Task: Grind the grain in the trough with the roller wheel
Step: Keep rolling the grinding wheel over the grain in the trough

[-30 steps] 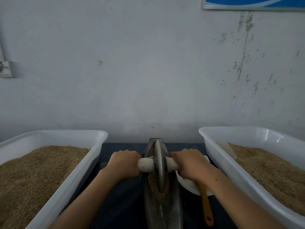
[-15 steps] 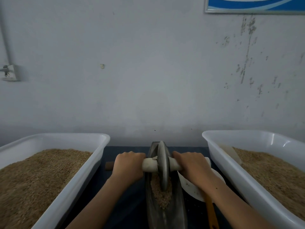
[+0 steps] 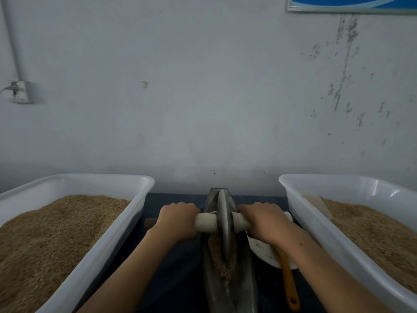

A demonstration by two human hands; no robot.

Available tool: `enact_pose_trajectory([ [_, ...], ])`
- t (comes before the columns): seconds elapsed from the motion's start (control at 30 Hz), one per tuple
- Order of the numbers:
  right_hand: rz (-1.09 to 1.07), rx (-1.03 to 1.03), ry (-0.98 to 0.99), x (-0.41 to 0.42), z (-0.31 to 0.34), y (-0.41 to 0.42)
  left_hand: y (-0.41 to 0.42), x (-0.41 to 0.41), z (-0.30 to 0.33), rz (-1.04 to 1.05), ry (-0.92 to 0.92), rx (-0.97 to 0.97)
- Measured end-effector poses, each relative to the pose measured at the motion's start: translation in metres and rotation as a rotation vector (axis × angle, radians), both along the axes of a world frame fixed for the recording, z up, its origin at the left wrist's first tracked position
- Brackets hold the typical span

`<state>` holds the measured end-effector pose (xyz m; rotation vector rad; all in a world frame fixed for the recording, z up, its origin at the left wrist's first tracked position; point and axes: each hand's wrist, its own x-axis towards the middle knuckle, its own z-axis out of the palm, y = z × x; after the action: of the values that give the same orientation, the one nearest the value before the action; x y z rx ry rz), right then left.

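Observation:
A narrow, boat-shaped metal trough [image 3: 249,281] lies lengthwise in front of me on a dark table. A metal roller wheel [image 3: 224,220] stands upright in its far half, on a pale axle handle [image 3: 206,222] that runs left to right. My left hand [image 3: 178,220] grips the left end of the handle. My right hand [image 3: 266,222] grips the right end. Brown ground grain [image 3: 222,260] lies in the trough just behind the wheel, towards me.
A white tub [image 3: 126,224] of brown grain stands on the left and another white tub [image 3: 316,231] of grain on the right. A white dish [image 3: 262,249] with an orange-handled tool [image 3: 288,281] sits right of the trough. A grey wall rises close behind.
The wheel has rolled away from me towards the trough's far end, both hands moving with it. More grain shows behind the wheel.

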<state>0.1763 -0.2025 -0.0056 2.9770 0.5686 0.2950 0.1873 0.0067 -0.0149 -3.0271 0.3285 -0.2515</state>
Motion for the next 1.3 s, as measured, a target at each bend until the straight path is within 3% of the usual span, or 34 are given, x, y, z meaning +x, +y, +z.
enact_pose_trajectory([
  [0.1, -0.004, 0.023, -0.208, 0.005, -0.014, 0.000, -0.001, 0.000, -0.009, 0.004, -0.224, -0.038],
  [0.23, -0.012, 0.050, -0.210, 0.009, -0.019, -0.003, -0.001, 0.001, -0.012, -0.046, -0.315, -0.039],
  [0.3, -0.019, 0.021, -0.123, 0.007, -0.013, -0.004, 0.000, 0.001, -0.006, -0.055, -0.226, -0.009],
  [0.43, -0.007, -0.068, 0.129, 0.002, 0.004, -0.003, 0.003, -0.001, 0.007, -0.035, 0.131, 0.010],
  [0.57, -0.010, -0.116, 0.107, 0.001, 0.007, 0.001, 0.004, 0.000, 0.008, 0.018, 0.258, -0.025],
  [0.63, -0.013, -0.090, 0.022, 0.004, 0.002, 0.003, 0.002, 0.000, 0.005, 0.028, 0.164, -0.025],
  [0.8, -0.039, 0.047, -0.136, 0.010, -0.014, 0.000, -0.003, -0.001, -0.011, -0.024, -0.302, -0.010],
  [0.87, -0.040, 0.053, -0.136, 0.012, -0.015, -0.001, -0.003, 0.000, -0.013, -0.044, -0.353, -0.025],
  [1.0, -0.018, -0.013, -0.056, 0.005, -0.006, -0.004, 0.001, 0.000, -0.002, -0.043, -0.130, -0.001],
  [1.13, -0.001, -0.071, 0.203, -0.005, 0.012, -0.006, 0.001, -0.003, 0.013, -0.025, 0.212, -0.011],
  [1.2, -0.004, -0.086, 0.235, -0.006, 0.014, -0.006, 0.000, -0.005, 0.014, -0.007, 0.267, -0.009],
  [1.3, -0.008, -0.060, 0.135, -0.003, 0.007, -0.004, -0.001, -0.005, 0.012, 0.022, 0.169, 0.020],
])
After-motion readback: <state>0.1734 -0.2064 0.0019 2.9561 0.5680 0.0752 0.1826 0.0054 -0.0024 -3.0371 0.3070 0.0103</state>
